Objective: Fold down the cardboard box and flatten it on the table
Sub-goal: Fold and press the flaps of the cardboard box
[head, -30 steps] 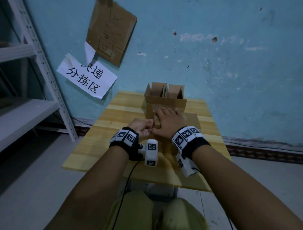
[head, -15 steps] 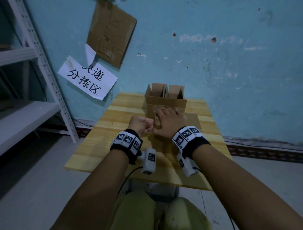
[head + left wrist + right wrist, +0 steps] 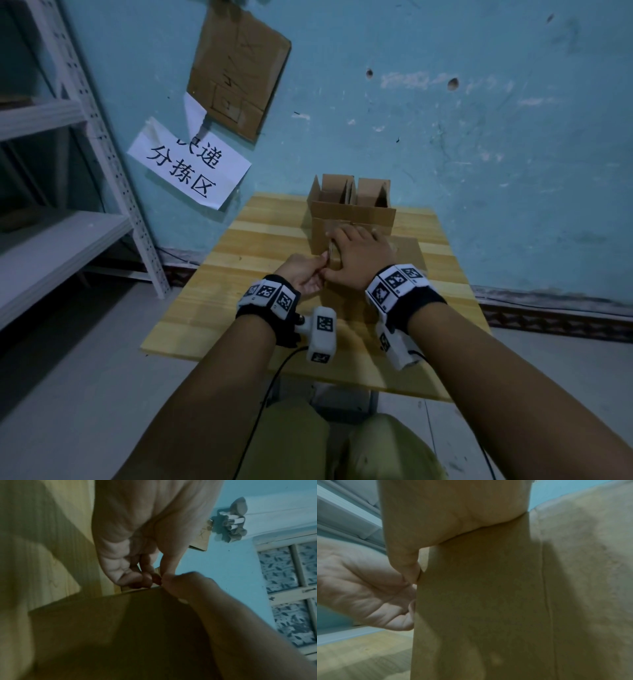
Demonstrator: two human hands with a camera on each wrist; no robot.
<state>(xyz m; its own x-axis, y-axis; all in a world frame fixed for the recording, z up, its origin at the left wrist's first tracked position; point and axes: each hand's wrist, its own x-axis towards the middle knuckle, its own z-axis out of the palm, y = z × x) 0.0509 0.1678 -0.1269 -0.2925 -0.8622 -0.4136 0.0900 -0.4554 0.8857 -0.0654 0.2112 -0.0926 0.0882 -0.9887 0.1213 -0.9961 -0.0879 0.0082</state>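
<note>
A brown cardboard box [image 3: 407,251] lies pressed down on the wooden table [image 3: 260,240], its panels [image 3: 488,601] nearly flat. My right hand [image 3: 363,257] rests palm-down on it with straight fingers, pressing. My left hand [image 3: 310,274] sits just left of the right thumb, and its curled fingers [image 3: 145,579] pinch the box's left edge [image 3: 120,622]. In the right wrist view the left hand [image 3: 368,595] meets that edge from the side. The underside of the box is hidden.
An open cardboard box [image 3: 351,209] with upright flaps stands at the table's far end, just beyond my fingertips. A white metal shelf [image 3: 65,240] stands to the left. The blue wall [image 3: 479,137] behind carries a paper sign [image 3: 188,168] and a cardboard sheet [image 3: 236,68].
My left hand has shifted slightly forward along the box's left edge, closer to the right thumb. The right hand has stayed flat on the cardboard.
</note>
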